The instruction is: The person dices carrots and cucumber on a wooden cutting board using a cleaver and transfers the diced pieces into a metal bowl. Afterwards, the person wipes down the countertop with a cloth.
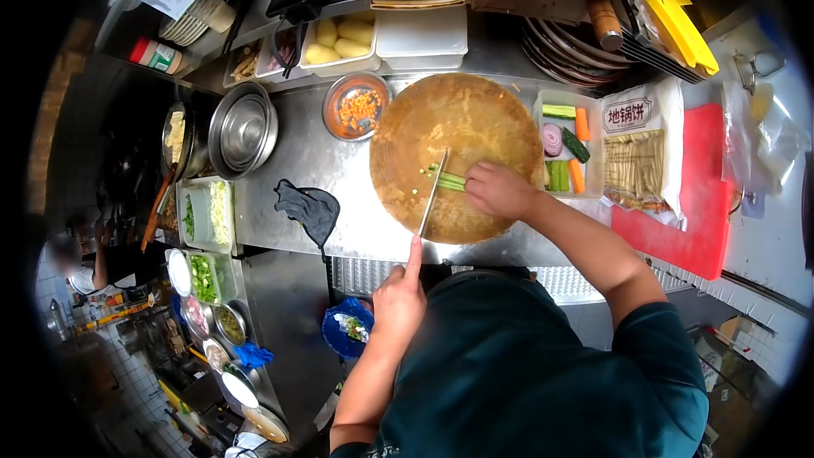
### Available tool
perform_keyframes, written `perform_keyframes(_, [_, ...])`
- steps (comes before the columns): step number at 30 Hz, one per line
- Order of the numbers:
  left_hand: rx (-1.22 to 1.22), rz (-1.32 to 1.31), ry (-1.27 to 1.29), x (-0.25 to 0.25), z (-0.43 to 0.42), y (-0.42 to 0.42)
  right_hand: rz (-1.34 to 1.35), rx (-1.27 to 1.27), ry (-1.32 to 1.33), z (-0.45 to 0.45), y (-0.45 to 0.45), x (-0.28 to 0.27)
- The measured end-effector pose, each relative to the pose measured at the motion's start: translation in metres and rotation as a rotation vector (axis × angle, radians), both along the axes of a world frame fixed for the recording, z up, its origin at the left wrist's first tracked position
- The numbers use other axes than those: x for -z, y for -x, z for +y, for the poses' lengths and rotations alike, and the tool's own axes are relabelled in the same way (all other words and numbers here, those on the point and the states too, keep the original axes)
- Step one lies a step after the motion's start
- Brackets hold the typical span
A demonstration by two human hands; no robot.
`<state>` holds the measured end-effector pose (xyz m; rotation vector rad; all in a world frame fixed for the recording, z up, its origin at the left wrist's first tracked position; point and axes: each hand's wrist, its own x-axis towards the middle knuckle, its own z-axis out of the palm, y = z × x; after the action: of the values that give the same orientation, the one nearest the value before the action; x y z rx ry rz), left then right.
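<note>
A round wooden chopping board (458,110) lies on the steel counter. My left hand (399,298) is closed around a knife (433,195) at the board's near edge, its index finger stretched toward the blade. The blade points away from me across the board, beside the cut ends of some green stalks (452,181). My right hand (498,190) presses the stalks on the board, fingers bent together, just right of the blade. Small green pieces (432,167) lie left of the blade.
Behind the board's left side is a bowl of diced orange pieces (359,108). A black cloth (309,212) and nested metal bowls (243,130) are left. Right are a vegetable tray (552,141) and red board (708,195). A person (85,267) is far left.
</note>
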<state>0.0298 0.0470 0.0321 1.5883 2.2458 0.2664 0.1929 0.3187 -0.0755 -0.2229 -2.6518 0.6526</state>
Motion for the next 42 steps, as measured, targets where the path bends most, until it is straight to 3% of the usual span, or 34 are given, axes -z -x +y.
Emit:
perform_keyframes(3, [0.005, 0.014, 0.023, 0.019, 0.006, -0.002, -0.035, -0.029, -0.022, -0.001, -0.003, 0.006])
perform_keyframes(9, [-0.003, 0.003, 0.022, 0.001, 0.002, -0.008, -0.019, -0.028, -0.035, -0.001, -0.002, 0.01])
perform_keyframes(12, [0.008, 0.042, 0.034, 0.02, 0.008, -0.011, -0.026, -0.033, -0.025, -0.001, -0.002, 0.009])
perform_keyframes(42, [0.026, 0.005, 0.013, 0.008, 0.003, -0.033, -0.027, -0.041, -0.075, -0.001, -0.001, 0.009])
